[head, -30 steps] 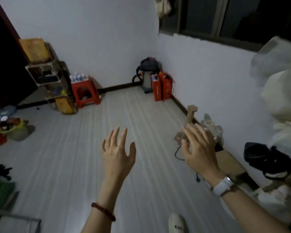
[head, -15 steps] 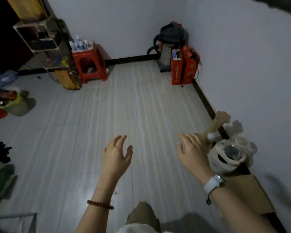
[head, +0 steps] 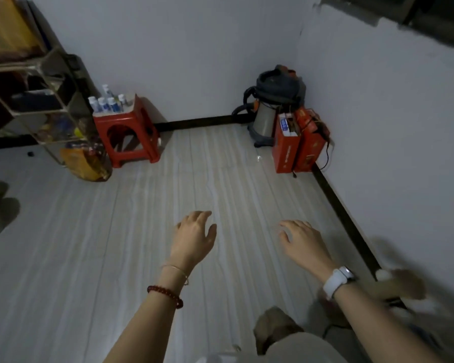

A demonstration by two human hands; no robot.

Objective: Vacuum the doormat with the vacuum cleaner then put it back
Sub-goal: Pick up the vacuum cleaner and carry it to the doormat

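Both hands hang empty over the pale plank floor (head: 63, 258), the left hand (head: 193, 238) and the right hand (head: 303, 243) each palm down with the fingers loosely apart and curled, holding nothing. The vacuum cleaner (head: 273, 106), a steel canister with a dark top and hose, stands well apart from them in the far corner, just beside two red boxes (head: 295, 142) against the right wall. A red stool (head: 126, 137) carrying small bottles (head: 106, 102) sits by the back wall next to a cluttered shelf (head: 37, 100); no doormat can be made out.
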